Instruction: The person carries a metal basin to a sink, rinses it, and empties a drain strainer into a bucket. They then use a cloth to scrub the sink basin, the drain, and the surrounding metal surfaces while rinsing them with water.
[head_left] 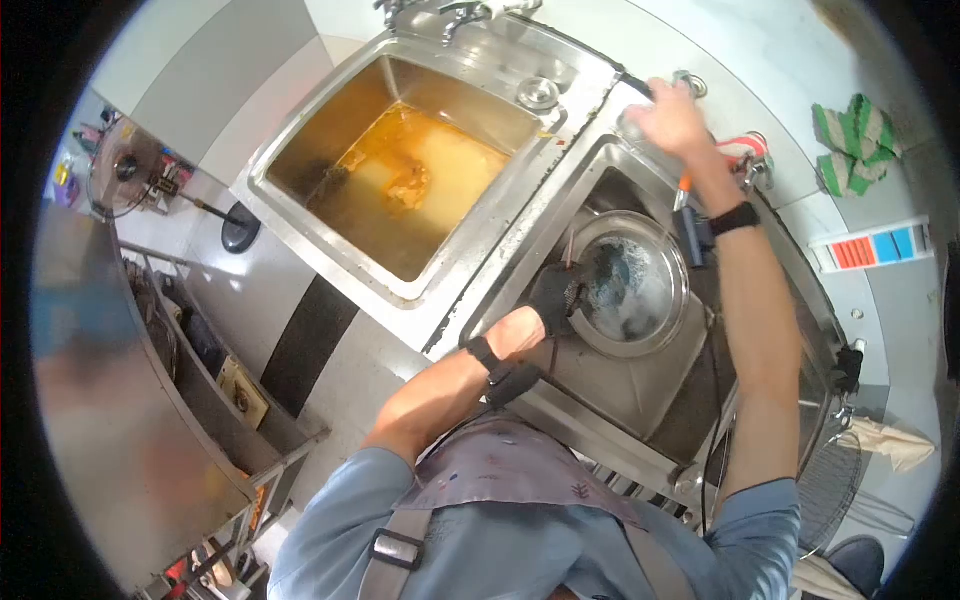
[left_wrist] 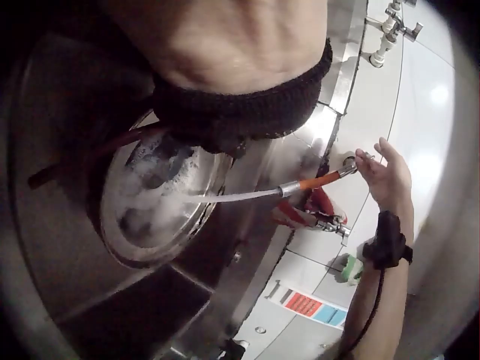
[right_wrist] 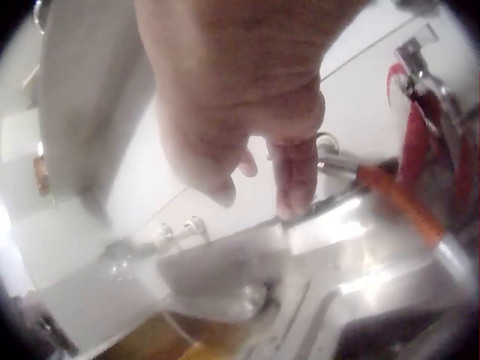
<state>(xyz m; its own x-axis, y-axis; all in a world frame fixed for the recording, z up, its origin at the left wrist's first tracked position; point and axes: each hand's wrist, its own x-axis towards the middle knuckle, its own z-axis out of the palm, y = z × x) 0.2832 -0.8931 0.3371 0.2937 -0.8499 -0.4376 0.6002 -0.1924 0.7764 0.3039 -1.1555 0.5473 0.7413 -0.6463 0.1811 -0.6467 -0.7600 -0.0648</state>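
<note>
My left hand [head_left: 558,298], in a dark knit glove, is at the left rim of a round metal basin [head_left: 683,300]. It grips a thin reddish-brown rod [left_wrist: 90,160], which shows on both sides of the fist; the glove hides most of the fingers. Cloudy, foamy water [head_left: 625,285] covers something dark in the basin. A water stream [left_wrist: 240,197] runs in from an orange hose [left_wrist: 319,181] on a wall tap [left_wrist: 349,165]. My bare right hand [head_left: 670,118] is beside that tap, fingers extended and holding nothing [right_wrist: 247,112].
The basin stands in the right steel sink [head_left: 650,400]. Murky water with orange-brown scum [head_left: 405,185] fills the left sink [head_left: 262,165]. A red-and-white cloth [head_left: 742,148] hangs by another tap, near a green striped cloth [head_left: 855,145]. A standing fan [head_left: 128,168] is far left.
</note>
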